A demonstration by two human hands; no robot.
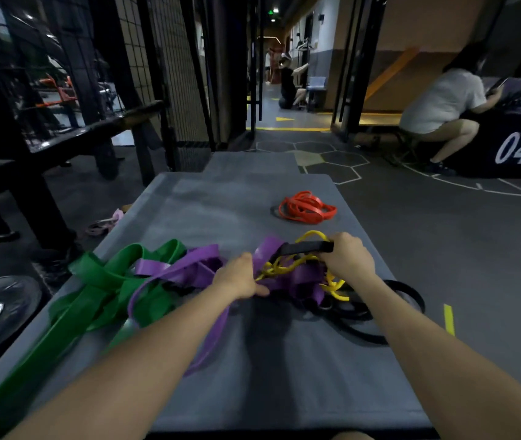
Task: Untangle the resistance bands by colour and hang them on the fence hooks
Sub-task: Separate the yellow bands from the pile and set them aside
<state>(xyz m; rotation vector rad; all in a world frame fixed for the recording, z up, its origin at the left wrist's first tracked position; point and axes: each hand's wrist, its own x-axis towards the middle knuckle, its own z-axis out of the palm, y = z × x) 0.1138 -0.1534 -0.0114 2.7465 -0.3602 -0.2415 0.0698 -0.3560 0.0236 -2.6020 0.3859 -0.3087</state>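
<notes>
On the grey mat [221, 198], the right hand [346, 254] grips a black band [305, 247]; the left hand [240, 277] pinches the yellow band [280, 269] just beside it.

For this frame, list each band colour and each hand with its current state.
Red bands: separate pile, untouched.
Green bands: tangled with purple.
Purple bands: tangled.
Yellow band: tangled, being pulled.
Left hand: pinches yellow band.
Right hand: grips black handle.

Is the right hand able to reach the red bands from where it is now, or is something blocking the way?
Probably yes. The red bands lie alone on the grey mat, beyond the right hand, with bare mat between. But that hand holds a black band, so it is not free yet.
</notes>
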